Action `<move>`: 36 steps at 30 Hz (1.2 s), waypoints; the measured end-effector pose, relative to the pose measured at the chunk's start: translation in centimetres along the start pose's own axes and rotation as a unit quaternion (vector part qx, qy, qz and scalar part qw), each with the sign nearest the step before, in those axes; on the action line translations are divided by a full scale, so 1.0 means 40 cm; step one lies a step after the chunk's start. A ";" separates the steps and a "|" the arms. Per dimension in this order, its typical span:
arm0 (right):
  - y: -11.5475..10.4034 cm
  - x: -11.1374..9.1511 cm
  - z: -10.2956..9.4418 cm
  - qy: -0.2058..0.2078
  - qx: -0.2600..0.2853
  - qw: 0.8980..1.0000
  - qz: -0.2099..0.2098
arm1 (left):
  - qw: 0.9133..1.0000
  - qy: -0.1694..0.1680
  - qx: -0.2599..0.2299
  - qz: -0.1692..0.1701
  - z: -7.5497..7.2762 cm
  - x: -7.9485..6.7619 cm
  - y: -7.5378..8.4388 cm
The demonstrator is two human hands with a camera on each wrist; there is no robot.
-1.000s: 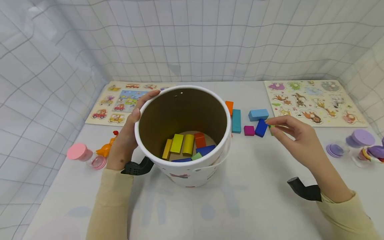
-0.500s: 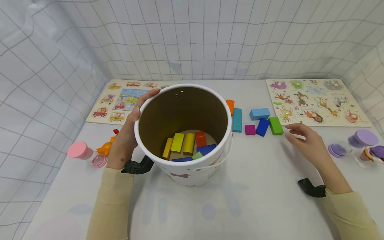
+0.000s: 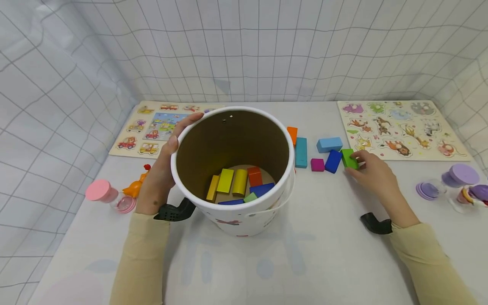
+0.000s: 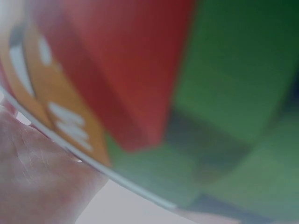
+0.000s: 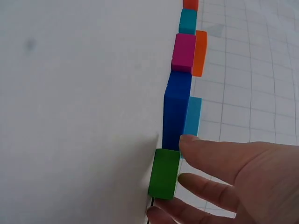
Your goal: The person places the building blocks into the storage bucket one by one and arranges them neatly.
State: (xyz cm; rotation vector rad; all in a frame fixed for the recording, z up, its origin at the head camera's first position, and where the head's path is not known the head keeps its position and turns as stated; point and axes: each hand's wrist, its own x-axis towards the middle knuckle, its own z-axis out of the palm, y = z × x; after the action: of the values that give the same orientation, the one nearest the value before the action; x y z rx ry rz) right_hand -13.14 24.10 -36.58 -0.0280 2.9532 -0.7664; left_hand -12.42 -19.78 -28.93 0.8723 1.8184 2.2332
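Observation:
A white bucket [image 3: 231, 226] stands in the middle of the head view, several coloured blocks lying on its floor, among them a yellow cylinder [image 3: 239, 183]. My left hand [image 3: 160, 173] holds its left side, fingers along the rim; the left wrist view shows the printed wall [image 4: 140, 93] up close beside the palm. At the right, my right hand [image 3: 375, 176] spreads its thumb and fingers about a green block [image 5: 164, 173], fingertips right at its edges. A dark blue block [image 3: 333, 161] lies just left of it, with a light blue block [image 3: 329, 145] behind.
A magenta cube [image 3: 317, 164], a teal block [image 3: 301, 152] and an orange block [image 3: 292, 134] lie right of the bucket. Animal puzzle [image 3: 404, 129] and vehicle puzzle [image 3: 127, 131] boards sit at the back. Pink [image 3: 101, 191] and purple [image 3: 461, 175] toys stand at the sides.
My right hand first drew back to the right, leaving the green block in full view, then came left again to that block. My left hand and the bucket stay put.

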 end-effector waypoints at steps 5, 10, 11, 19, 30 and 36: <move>-0.006 0.014 0.010 0.019 -0.023 0.999 0.016 | 1.000 -0.001 -0.004 0.003 -0.002 0.002 -0.002; -0.008 0.014 0.013 0.030 -0.031 0.999 0.022 | 1.000 0.002 -0.001 0.005 -0.003 0.002 -0.003; -0.008 0.013 0.013 0.031 -0.032 0.999 0.021 | 1.000 0.001 0.001 0.005 -0.003 0.001 -0.003; -0.003 0.003 0.003 -0.013 0.012 1.000 0.011 | 1.000 0.000 0.000 0.003 0.000 0.002 0.001; -0.027 -0.024 -0.056 -0.065 0.212 0.975 -0.030 | 1.000 0.005 0.010 -0.001 -0.001 0.006 -0.001; -0.104 -0.069 -0.107 -0.042 0.295 0.950 -0.093 | 1.000 0.010 0.007 -0.005 -0.003 0.003 -0.001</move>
State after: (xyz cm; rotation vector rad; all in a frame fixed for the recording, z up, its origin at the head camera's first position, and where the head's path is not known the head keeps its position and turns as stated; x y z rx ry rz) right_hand -10.80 22.64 -30.62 -0.2907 2.5432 -1.5935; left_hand -12.59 -19.81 -28.96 0.8457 1.8449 2.2341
